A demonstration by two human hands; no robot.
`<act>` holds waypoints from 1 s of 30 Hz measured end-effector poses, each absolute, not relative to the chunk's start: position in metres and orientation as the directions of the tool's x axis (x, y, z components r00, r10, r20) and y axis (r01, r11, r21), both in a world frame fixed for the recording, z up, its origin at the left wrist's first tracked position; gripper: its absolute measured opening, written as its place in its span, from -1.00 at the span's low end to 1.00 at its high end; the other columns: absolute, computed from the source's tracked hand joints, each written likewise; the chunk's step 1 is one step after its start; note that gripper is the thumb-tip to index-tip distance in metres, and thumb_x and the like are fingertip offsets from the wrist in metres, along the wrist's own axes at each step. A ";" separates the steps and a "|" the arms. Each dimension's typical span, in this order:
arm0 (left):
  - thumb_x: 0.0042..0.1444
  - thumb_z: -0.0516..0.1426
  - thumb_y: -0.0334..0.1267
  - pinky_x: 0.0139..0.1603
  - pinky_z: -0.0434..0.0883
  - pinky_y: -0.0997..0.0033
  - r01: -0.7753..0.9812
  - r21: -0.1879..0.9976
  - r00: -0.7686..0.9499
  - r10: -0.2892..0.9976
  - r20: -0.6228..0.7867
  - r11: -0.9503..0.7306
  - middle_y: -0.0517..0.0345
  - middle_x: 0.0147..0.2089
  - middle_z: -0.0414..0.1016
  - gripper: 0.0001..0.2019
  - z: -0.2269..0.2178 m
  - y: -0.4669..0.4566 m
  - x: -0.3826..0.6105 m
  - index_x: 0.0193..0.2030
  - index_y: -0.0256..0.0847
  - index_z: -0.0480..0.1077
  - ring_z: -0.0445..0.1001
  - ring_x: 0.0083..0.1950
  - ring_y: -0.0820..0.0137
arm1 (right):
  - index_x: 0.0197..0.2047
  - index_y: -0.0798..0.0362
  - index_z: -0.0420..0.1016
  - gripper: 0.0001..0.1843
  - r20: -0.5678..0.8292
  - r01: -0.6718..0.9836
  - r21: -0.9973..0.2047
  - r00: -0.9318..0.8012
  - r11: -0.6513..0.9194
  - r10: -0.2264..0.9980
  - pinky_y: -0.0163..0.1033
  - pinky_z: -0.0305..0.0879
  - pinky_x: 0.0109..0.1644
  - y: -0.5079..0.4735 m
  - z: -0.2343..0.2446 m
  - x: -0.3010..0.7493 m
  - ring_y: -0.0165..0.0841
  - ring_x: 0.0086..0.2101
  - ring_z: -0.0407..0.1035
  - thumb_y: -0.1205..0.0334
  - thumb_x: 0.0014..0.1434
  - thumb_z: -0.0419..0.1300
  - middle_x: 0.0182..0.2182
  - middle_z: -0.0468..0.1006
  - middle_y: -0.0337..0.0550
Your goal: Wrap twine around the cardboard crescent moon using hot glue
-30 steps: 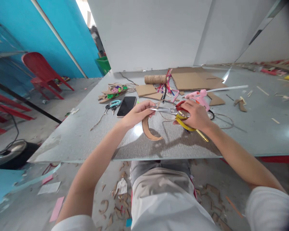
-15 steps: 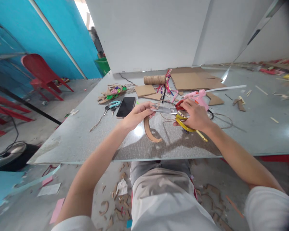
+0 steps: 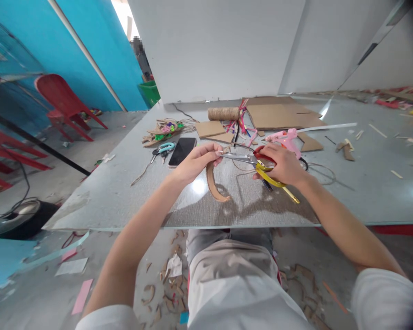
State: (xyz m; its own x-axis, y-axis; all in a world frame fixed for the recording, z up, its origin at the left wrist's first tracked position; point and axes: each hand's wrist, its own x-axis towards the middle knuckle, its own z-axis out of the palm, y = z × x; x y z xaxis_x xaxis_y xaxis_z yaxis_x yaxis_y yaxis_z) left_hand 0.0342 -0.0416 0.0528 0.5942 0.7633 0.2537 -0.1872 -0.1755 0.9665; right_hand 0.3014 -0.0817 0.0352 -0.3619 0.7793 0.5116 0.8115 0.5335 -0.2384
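Note:
My left hand (image 3: 203, 159) pinches a curved cardboard strip (image 3: 212, 184) near its upper end; the strip hangs down and bends to the right. In my right hand (image 3: 282, 162) is a pair of scissors (image 3: 239, 157) with one red and one yellow handle loop. The scissor blades point left and their tips reach my left fingertips. Thin twine (image 3: 239, 170) loops between the two hands. A yellow pencil-like stick (image 3: 292, 195) lies below my right hand. Just behind that hand is a pink glue gun (image 3: 289, 141).
A black phone (image 3: 182, 151) and a key bunch with a light-blue clip (image 3: 166, 146) lie left. Behind are a twine roll (image 3: 223, 113), cardboard sheets (image 3: 275, 117) and a decorated piece with green bits (image 3: 165, 130). Scraps litter the table's right side and the floor.
The scissor blades have turned and look closer together than before, still at my left fingertips. The whole view has shifted slightly. Both hands keep their holds.

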 end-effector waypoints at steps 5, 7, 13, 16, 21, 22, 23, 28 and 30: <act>0.05 0.23 -0.21 -0.41 0.15 0.49 -0.185 0.971 0.595 0.770 0.231 -0.148 0.27 -0.52 0.27 -0.83 0.052 -0.041 0.034 -0.39 -0.24 0.34 0.20 -0.49 0.54 | -0.15 0.01 0.52 -0.43 0.506 0.801 -0.262 -0.362 0.539 0.783 -0.10 0.33 -0.14 -0.079 0.032 0.306 -0.11 -0.12 0.42 -0.25 -0.09 0.29 -0.12 0.55 -0.03; 0.04 0.23 -0.22 -0.43 0.14 0.50 -0.183 0.974 0.599 0.771 0.216 -0.130 0.27 -0.52 0.27 -0.83 0.053 -0.041 0.034 -0.39 -0.24 0.34 0.20 -0.49 0.54 | -0.14 0.01 0.53 -0.42 0.504 0.794 -0.269 -0.366 0.545 0.783 -0.10 0.33 -0.13 -0.078 0.031 0.307 -0.12 -0.13 0.43 -0.25 -0.09 0.30 -0.14 0.55 -0.03; 0.03 0.25 -0.22 -0.43 0.13 0.51 -0.201 0.972 0.623 0.750 0.220 -0.119 0.27 -0.54 0.28 -0.81 0.057 -0.044 0.035 -0.42 -0.26 0.33 0.20 -0.49 0.56 | -0.17 0.02 0.55 -0.42 0.493 0.766 -0.310 -0.377 0.564 0.784 -0.10 0.34 -0.15 -0.075 0.031 0.308 -0.13 -0.18 0.44 -0.23 -0.13 0.33 -0.17 0.57 -0.03; 0.02 0.25 -0.21 -0.43 0.12 0.49 -0.215 0.972 0.644 0.735 0.213 -0.093 0.27 -0.55 0.26 -0.80 0.057 -0.044 0.035 -0.43 -0.27 0.34 0.19 -0.49 0.55 | -0.19 0.04 0.55 -0.45 0.478 0.734 -0.342 -0.401 0.586 0.781 -0.10 0.34 -0.16 -0.075 0.033 0.307 -0.15 -0.22 0.45 -0.21 -0.13 0.34 -0.21 0.57 -0.04; -0.02 0.26 -0.20 -0.43 0.11 0.46 -0.242 0.969 0.669 0.717 0.197 -0.041 0.27 -0.56 0.24 -0.78 0.056 -0.045 0.036 -0.45 -0.27 0.33 0.18 -0.50 0.54 | -0.23 0.04 0.54 -0.46 0.467 0.686 -0.387 -0.430 0.616 0.772 -0.11 0.32 -0.19 -0.075 0.035 0.305 -0.18 -0.26 0.44 -0.20 -0.14 0.36 -0.27 0.56 -0.06; -0.02 0.26 -0.19 -0.43 0.10 0.46 -0.244 0.969 0.671 0.715 0.196 -0.036 0.27 -0.56 0.23 -0.78 0.056 -0.046 0.036 -0.45 -0.26 0.33 0.18 -0.50 0.54 | -0.24 0.04 0.54 -0.47 0.468 0.681 -0.391 -0.432 0.619 0.771 -0.12 0.32 -0.19 -0.075 0.035 0.305 -0.18 -0.26 0.44 -0.20 -0.14 0.36 -0.28 0.56 -0.07; -0.03 0.27 -0.19 -0.43 0.09 0.45 -0.245 0.969 0.674 0.713 0.195 -0.033 0.27 -0.57 0.23 -0.77 0.056 -0.046 0.036 -0.46 -0.26 0.33 0.17 -0.51 0.54 | -0.24 0.04 0.54 -0.47 0.466 0.677 -0.395 -0.434 0.620 0.771 -0.12 0.31 -0.20 -0.075 0.035 0.305 -0.18 -0.26 0.44 -0.20 -0.14 0.36 -0.28 0.55 -0.07; -0.04 0.29 -0.16 -0.43 0.07 0.45 -0.247 0.969 0.692 0.694 0.197 -0.030 0.29 -0.60 0.21 -0.75 0.056 -0.046 0.037 -0.44 -0.27 0.34 0.16 -0.51 0.53 | -0.26 0.05 0.54 -0.47 0.452 0.704 -0.382 -0.423 0.598 0.786 -0.16 0.28 -0.28 -0.076 0.036 0.306 -0.22 -0.32 0.41 -0.23 -0.13 0.33 -0.35 0.52 -0.09; -0.04 0.29 -0.14 -0.43 0.08 0.46 -0.247 0.968 0.693 0.692 0.204 -0.038 0.29 -0.59 0.21 -0.74 0.056 -0.045 0.036 -0.43 -0.27 0.34 0.16 -0.51 0.54 | -0.24 0.04 0.54 -0.45 0.445 0.720 -0.367 -0.420 0.589 0.791 -0.15 0.29 -0.26 -0.077 0.036 0.307 -0.21 -0.30 0.42 -0.23 -0.13 0.33 -0.31 0.53 -0.08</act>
State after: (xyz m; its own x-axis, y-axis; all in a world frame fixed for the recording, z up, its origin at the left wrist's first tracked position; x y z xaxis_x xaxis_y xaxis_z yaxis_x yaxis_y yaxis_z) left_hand 0.0361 -0.0455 0.0560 0.6927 0.6919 0.2036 -0.2469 -0.0377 0.9683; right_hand 0.3067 -0.0767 0.0355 -0.4203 0.7909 0.4448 0.7201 0.5890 -0.3669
